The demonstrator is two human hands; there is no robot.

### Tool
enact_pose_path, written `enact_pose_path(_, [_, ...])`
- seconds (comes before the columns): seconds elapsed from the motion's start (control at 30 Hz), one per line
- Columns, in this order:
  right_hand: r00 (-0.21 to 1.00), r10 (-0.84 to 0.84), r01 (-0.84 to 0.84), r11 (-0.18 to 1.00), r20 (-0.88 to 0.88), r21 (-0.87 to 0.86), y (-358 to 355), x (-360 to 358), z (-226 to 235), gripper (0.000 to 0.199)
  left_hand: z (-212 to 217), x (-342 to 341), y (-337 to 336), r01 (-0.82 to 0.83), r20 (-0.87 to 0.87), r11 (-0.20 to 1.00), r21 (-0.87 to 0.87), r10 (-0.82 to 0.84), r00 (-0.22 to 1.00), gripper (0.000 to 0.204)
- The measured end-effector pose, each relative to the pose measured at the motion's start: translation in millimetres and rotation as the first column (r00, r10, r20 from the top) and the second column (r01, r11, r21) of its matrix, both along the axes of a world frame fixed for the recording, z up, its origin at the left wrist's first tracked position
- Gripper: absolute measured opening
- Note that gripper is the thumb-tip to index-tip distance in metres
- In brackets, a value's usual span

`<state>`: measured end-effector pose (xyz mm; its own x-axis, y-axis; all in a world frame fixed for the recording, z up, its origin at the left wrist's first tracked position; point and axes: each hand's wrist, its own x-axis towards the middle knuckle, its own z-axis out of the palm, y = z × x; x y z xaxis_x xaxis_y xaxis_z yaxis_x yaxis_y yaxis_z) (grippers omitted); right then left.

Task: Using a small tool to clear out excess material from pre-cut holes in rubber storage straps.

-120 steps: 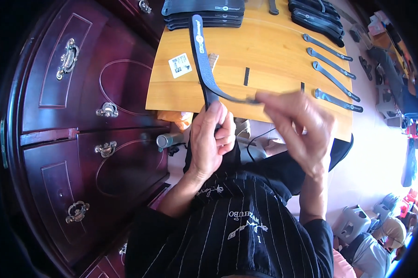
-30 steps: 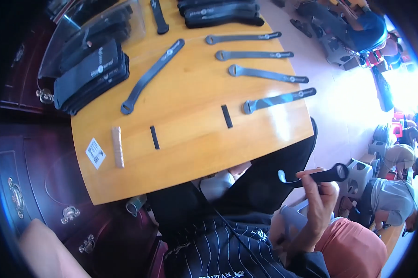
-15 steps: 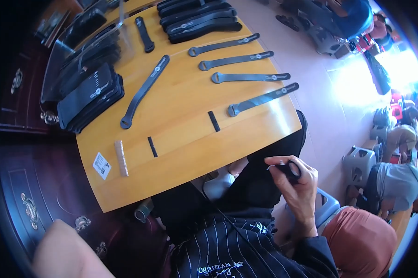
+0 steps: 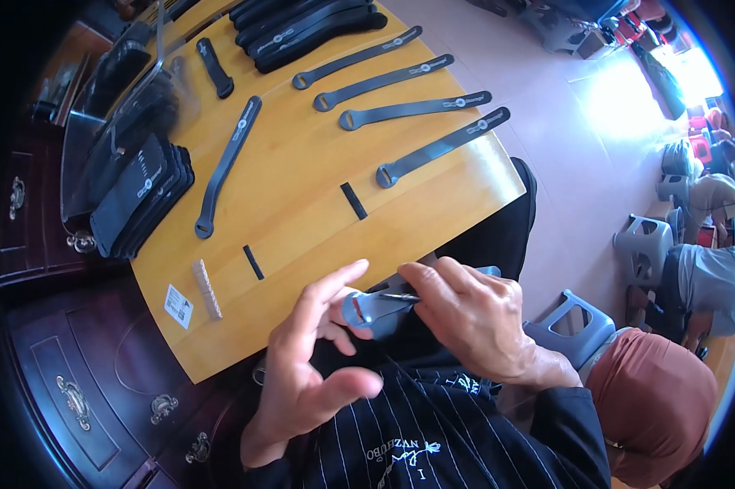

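My right hand [image 4: 473, 318] is closed in front of my lap, round a grey strap and a thin, pointed dark metal tool [image 4: 396, 297], whose handle is hidden in the fingers. The strap's round, slotted end [image 4: 355, 311] pokes out toward my left hand [image 4: 306, 346]. That hand has its fingers apart and its thumb stretched away; its fingertips lie close to the slotted end, and whether they touch cannot be made out. Several similar grey straps lie on the yellow table: the nearest strap [image 4: 445, 147] at the right edge, another strap [image 4: 229, 167] slanting at the left.
Two short black strips, one nearer strip [image 4: 253, 262] and one farther strip [image 4: 354, 200], lie on the table [image 4: 302, 212]. Left are a white label [image 4: 178, 306], a pale ribbed strip [image 4: 207, 289] and stacked black pieces [image 4: 143, 196]. A grey-blue stool [image 4: 575, 326] stands right, beside a person's reddish head covering [image 4: 653, 399].
My left hand has come up from the lower left to the strap's end. My right hand has moved left, and the grey strap now shows under it. The whole view has shifted slightly.
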<state>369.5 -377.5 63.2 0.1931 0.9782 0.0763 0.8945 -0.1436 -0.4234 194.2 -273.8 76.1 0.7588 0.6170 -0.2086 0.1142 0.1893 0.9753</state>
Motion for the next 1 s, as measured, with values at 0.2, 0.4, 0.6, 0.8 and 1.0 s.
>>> enact_pose_path(0.2, [0.927, 0.115, -0.179, 0.972, -0.356, -0.152, 10.8, 17.5, 0.7, 0.027, -16.3, -16.6, 0.8, -0.183, -0.139, 0.982, -0.050, 0.175, 0.975, 0.022])
enact_pose_path(0.4, [0.858, 0.115, -0.236, 0.954, -0.501, -0.186, 13.6, 57.2, -15.4, 0.034, -43.6, -64.4, 17.0, -0.301, -0.099, 0.953, -0.039, 0.296, 0.950, 0.018])
enact_pose_path(0.6, [0.665, 0.151, -0.283, 0.957, -0.731, -0.059, 37.7, 70.7, -33.2, 0.024, -58.1, -67.2, 22.8, -0.412, -0.061, 0.905, -0.110, 0.407, 0.911, 0.022])
enact_pose_path(0.8, [0.575, -0.045, -0.204, 0.959, -0.817, -0.196, 61.4, 58.1, -32.4, 0.022, -75.2, -79.2, 33.4, -0.475, 0.016, 0.843, -0.252, 0.494, 0.869, 0.020])
enact_pose_path(1.0, [0.693, -0.177, 0.020, 0.974, -0.699, -0.227, 81.9, 38.8, -33.9, 0.018, -84.5, -71.1, 45.3, -0.585, -0.004, 0.809, -0.055, 0.586, 0.811, 0.015])
